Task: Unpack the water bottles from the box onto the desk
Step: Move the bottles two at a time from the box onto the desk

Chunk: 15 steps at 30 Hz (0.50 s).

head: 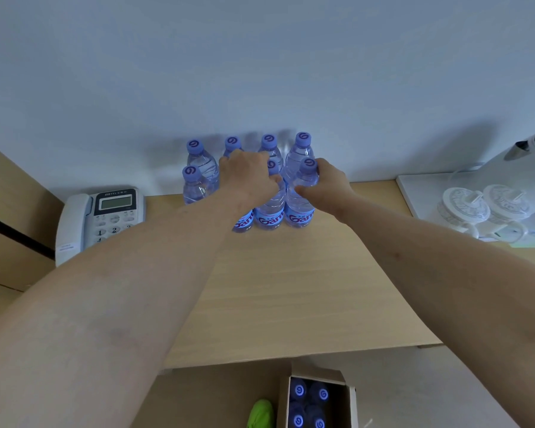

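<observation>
Several clear water bottles with purple caps and blue labels stand in two rows at the back of the wooden desk (291,288), by the wall. My left hand (247,177) is closed over the top of a front-row bottle (243,223), hiding its cap. My right hand (328,186) grips the neck of the rightmost front bottle (301,208). A third front bottle (271,211) stands between them. On the floor below the desk edge, an open cardboard box (346,406) holds several more bottles (309,403), caps up.
A white desk phone (105,217) sits at the left of the desk. At the right, a white tray (414,196) carries an electric kettle (519,168) and two lidded cups (482,208). A green object (260,413) lies on the floor beside the box.
</observation>
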Each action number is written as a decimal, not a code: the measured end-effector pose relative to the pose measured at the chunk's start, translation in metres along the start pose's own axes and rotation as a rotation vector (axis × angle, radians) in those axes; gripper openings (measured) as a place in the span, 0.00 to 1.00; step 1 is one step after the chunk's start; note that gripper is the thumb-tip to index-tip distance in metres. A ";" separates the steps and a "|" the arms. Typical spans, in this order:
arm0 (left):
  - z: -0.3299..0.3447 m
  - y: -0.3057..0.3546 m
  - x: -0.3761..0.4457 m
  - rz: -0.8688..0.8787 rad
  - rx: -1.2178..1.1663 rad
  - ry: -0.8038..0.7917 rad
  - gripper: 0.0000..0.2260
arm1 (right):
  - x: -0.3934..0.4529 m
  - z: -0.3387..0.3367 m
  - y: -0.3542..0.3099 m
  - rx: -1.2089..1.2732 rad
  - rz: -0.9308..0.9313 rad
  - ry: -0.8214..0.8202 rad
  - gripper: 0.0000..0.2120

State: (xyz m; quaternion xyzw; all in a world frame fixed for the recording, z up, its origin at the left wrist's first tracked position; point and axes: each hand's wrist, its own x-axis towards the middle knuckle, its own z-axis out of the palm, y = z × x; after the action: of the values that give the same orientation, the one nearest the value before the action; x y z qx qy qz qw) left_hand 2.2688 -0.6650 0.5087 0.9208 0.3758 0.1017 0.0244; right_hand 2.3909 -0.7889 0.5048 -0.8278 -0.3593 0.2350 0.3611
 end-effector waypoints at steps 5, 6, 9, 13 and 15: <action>-0.004 0.003 -0.008 0.012 0.012 -0.007 0.21 | -0.017 0.001 0.010 -0.088 0.005 0.043 0.26; -0.006 0.004 -0.011 0.009 0.006 -0.002 0.24 | -0.021 0.000 0.013 -0.107 0.000 0.046 0.27; -0.013 0.008 -0.024 0.028 0.018 0.050 0.28 | -0.031 -0.007 0.020 -0.160 -0.014 0.068 0.35; -0.027 0.027 -0.057 0.018 0.024 0.082 0.23 | -0.060 -0.021 0.025 -0.196 -0.057 0.082 0.37; -0.035 0.040 -0.084 0.001 0.022 0.084 0.22 | -0.082 -0.029 0.029 -0.224 -0.099 0.068 0.36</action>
State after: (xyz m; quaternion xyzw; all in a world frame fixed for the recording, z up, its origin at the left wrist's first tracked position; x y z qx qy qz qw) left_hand 2.2312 -0.7533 0.5337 0.9162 0.3770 0.1359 -0.0016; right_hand 2.3701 -0.8783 0.5112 -0.8517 -0.4113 0.1472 0.2894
